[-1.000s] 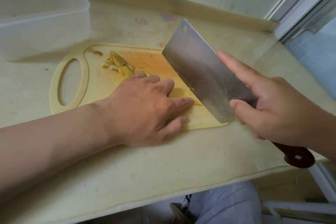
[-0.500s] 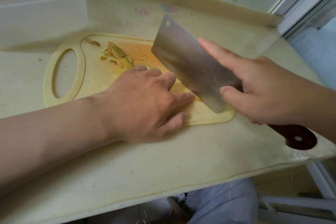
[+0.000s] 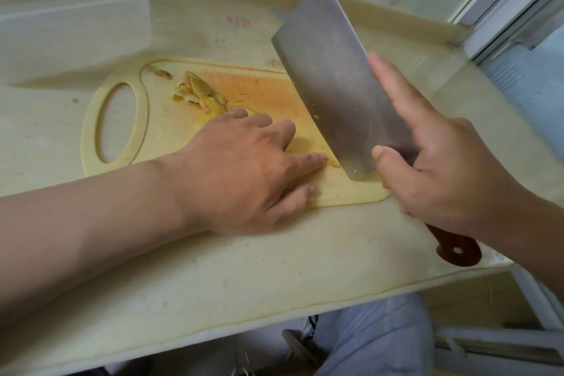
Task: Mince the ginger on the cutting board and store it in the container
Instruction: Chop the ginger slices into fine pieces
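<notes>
1. Up comes the tip of the cleaver [image 3: 332, 76] since half a second ago. Its front corner now points towards 12 o'clock, and the heel stays low over the board's 4 o'clock corner.
2. Right hand [image 3: 445, 171] is clenched on the cleaver where blade meets handle. The forefinger lies straight along the far flat of the steel, the thumb is pressed on the near face, and the dark red handle end pokes out at 5 o'clock.
3. Left hand [image 3: 244, 168] is planted on the cutting board [image 3: 91, 137], with its fingers bent over the ginger [image 3: 302, 148], pinning it down. A yellow sliver of it shows between the fingers, just at 9 o'clock of the blade's edge.
4. Forefinger tip sits very near the steel; whether they touch, I cannot tell.
5. At 11 o'clock of the left hand lies a loose heap of yellowish strips [image 3: 198, 94] on the board.
6. Clear plastic container [image 3: 67, 27] stands on the counter [image 3: 213, 268] at 10 o'clock of the board, beside the board's oval grip hole.
</notes>
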The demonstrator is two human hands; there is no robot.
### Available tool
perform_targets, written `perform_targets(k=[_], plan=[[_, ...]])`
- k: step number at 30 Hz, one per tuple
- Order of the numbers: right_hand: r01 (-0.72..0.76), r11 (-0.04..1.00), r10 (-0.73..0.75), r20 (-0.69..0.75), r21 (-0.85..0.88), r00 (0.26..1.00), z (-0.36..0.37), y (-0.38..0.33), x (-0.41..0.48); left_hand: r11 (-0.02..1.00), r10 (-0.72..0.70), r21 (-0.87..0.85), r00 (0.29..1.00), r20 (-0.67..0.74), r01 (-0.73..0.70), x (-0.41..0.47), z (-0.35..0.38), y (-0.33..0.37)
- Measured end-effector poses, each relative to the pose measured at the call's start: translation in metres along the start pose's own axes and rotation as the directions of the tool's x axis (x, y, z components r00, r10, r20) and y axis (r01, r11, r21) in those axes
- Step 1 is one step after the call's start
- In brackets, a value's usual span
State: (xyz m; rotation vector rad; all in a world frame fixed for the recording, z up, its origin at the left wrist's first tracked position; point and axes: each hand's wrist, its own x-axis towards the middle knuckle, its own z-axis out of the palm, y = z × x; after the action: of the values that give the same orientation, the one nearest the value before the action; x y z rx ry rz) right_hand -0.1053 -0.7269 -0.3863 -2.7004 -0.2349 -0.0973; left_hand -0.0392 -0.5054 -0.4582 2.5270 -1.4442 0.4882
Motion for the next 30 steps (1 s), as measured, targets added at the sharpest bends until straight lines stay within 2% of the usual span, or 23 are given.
perform_targets(k=[10, 18, 21, 24, 30], plan=[[0.023, 0.999, -0.016, 0.141, -0.045, 0.99, -0.012, 0.0, 0.004, 0.999, 0.018, -0.029, 0.999, -0.05, -0.019, -0.002, -0.002, 0.0], [-0.015, 0.989, 0.052, 0.253, -0.145, 0.966, -0.013, -0.015, 0.027, 0.997, 0.043, -0.062, 0.993, -0.109, -0.05, -0.002, 0.004, -0.002], [0.007, 0.984, 0.035, 0.228, -0.179, 0.973, -0.006, -0.024, 0.047, 0.994, 0.065, -0.076, 0.991, -0.113, -0.074, -0.002, 0.003, -0.002], [-0.009, 0.993, 0.033, 0.205, -0.118, 0.978, -0.001, -0.029, 0.06, 0.993, 0.08, -0.079, 0.991, -0.109, -0.089, -0.004, 0.002, -0.001], [-0.052, 0.996, 0.057, -0.072, 0.075, 0.996, 0.012, -0.017, 0.034, 0.991, 0.093, -0.082, 0.986, -0.137, -0.105, -0.005, 0.001, -0.002]])
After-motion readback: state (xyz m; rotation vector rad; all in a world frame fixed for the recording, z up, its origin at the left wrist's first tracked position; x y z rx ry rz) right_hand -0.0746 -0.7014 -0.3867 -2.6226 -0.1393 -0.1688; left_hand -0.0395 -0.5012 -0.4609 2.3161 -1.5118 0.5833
